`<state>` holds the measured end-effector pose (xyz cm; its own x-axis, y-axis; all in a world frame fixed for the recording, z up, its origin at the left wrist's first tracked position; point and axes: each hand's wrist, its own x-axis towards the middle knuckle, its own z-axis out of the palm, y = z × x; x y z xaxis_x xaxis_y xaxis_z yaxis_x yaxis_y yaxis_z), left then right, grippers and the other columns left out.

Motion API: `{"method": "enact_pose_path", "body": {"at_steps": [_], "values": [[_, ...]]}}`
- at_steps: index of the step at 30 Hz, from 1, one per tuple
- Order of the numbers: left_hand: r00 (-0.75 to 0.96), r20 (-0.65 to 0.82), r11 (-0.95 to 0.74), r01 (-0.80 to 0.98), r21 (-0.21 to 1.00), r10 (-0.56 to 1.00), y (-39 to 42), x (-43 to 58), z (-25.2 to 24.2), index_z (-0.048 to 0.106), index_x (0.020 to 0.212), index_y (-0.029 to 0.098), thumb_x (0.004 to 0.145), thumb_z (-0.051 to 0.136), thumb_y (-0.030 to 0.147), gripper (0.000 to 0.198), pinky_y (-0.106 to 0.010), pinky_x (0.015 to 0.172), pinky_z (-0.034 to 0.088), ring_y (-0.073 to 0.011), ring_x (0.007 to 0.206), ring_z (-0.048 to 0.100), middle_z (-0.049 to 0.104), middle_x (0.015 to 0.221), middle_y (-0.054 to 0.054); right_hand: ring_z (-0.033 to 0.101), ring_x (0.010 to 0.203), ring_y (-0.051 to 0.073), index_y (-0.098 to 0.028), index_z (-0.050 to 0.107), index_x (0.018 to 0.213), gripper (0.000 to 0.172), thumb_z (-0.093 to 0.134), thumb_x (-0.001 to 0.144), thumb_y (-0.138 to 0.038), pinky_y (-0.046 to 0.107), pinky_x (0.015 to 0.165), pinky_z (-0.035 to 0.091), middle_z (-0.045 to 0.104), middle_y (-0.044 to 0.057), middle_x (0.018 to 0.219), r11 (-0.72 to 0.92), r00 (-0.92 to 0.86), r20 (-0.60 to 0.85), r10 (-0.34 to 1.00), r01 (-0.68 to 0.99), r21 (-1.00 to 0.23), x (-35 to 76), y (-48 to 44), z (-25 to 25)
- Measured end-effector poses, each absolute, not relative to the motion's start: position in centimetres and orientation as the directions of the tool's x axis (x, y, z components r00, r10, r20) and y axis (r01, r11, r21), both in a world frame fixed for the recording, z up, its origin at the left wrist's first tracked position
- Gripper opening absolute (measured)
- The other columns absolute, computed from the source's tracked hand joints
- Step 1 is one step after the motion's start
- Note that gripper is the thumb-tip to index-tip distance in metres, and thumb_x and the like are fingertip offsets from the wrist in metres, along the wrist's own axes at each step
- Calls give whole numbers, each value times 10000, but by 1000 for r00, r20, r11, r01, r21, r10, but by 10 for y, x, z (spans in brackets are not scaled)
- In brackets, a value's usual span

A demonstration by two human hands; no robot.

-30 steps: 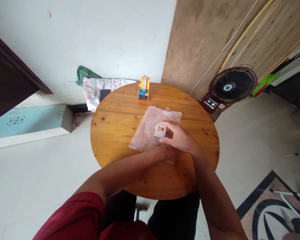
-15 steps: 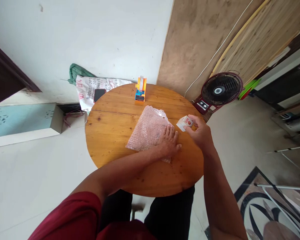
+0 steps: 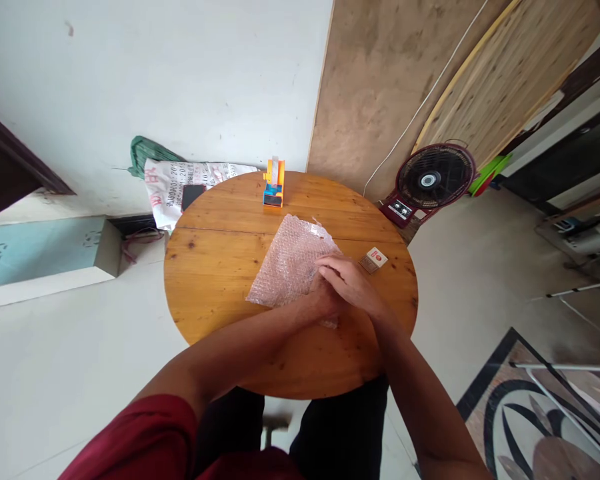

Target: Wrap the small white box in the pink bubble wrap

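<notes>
A pinkish sheet or pouch of bubble wrap lies flat on the round wooden table. My left hand rests on the wrap's right side, its fingers hidden beneath my other hand. Crossing over it from the right, my right hand has its fingers stretched out above the wrap and holds nothing that I can see. Just right of it, a small white box with red print sits on the tabletop, apart from both hands.
An orange and blue tape dispenser stands at the table's far edge. Beyond the right edge is a dark red fan. A printed white sack leans by the wall at the far left, with a green bag behind it.
My right hand has let go of the small box, leaving it on the table, and has moved left over my left hand. The bubble wrap stays in about the same place.
</notes>
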<state>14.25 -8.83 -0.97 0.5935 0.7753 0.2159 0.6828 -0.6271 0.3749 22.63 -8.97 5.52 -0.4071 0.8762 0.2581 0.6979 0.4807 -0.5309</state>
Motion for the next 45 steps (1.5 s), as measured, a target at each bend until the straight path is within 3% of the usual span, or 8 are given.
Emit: {"method": "enact_pose_path", "body": {"at_steps": [9, 12, 16, 19, 23, 29, 35, 45], "values": [[608, 211, -641, 690, 336, 765, -88, 132, 3, 384, 1476, 47, 946, 442, 459, 674, -562, 1209, 201, -374, 1495, 228, 377, 1554, -212, 653, 1086, 242, -211, 715, 1049, 331, 428, 893, -261, 438, 1021, 480, 734, 77, 1126, 273, -106, 290, 951, 724, -633, 265, -17, 7], [558, 265, -615, 664, 425, 786, -83, 131, 6, 545, 1342, 89, 945, 454, 360, 489, -529, 1187, 279, -339, 1428, 367, 486, 1476, -188, 669, 1083, 242, -189, 716, 1074, 346, 440, 885, -277, 421, 1009, 495, 736, 93, 1142, 281, -97, 303, 948, 698, -658, 274, -11, -1], [506, 281, -562, 575, 594, 815, -68, 126, 17, 711, 918, 161, 898, 464, 188, 249, -398, 1045, 484, -241, 1100, 625, 706, 1072, -109, 672, 1086, 254, -188, 735, 1015, 304, 493, 877, -309, 409, 1004, 496, 741, 103, 1139, 321, -131, 318, 939, 668, -671, 275, -12, -4], [469, 299, -546, 587, 597, 831, -53, 117, 30, 698, 971, 141, 884, 442, 129, 271, -350, 1045, 488, -218, 1106, 618, 696, 1085, -112, 665, 1095, 251, -221, 738, 995, 292, 490, 915, -354, 414, 1006, 491, 742, 79, 1141, 347, -161, 327, 931, 667, -659, 272, -16, -2], [493, 244, -548, 707, 447, 835, -26, 95, 42, 625, 1195, 80, 869, 409, 77, 392, -379, 1036, 490, -244, 1138, 613, 678, 1143, -156, 636, 1166, 243, -224, 698, 1140, 309, 477, 946, -319, 421, 1046, 464, 701, 85, 1248, 364, -213, 312, 926, 728, -581, 269, -25, 2], [677, 153, -685, 659, 310, 720, -8, 46, 31, 681, 1068, 168, 861, 525, 149, 260, -396, 1130, 403, -237, 1197, 584, 687, 1170, -93, 511, 1332, 238, -163, 592, 1313, 401, 439, 948, -228, 429, 1133, 387, 580, 136, 1412, 432, -299, 335, 893, 778, -456, 264, -30, -1], [574, 175, -600, 773, 207, 800, -35, 31, 10, 470, 1405, 100, 989, 397, 372, 502, -531, 1169, 290, -343, 1439, 326, 413, 1533, -181, 490, 1345, 268, -154, 573, 1341, 433, 410, 940, -177, 472, 1157, 351, 576, 142, 1413, 403, -287, 341, 895, 846, -349, 254, -32, 9], [530, 163, -552, 822, 139, 832, -32, 31, 25, 635, 1113, 190, 906, 533, 513, 397, -500, 973, 412, -333, 1128, 516, 611, 1190, -137, 466, 1359, 301, -137, 577, 1309, 403, 503, 938, -274, 491, 1139, 331, 527, 163, 1458, 399, -344, 218, 913, 866, -303, 248, -32, 12]]}}
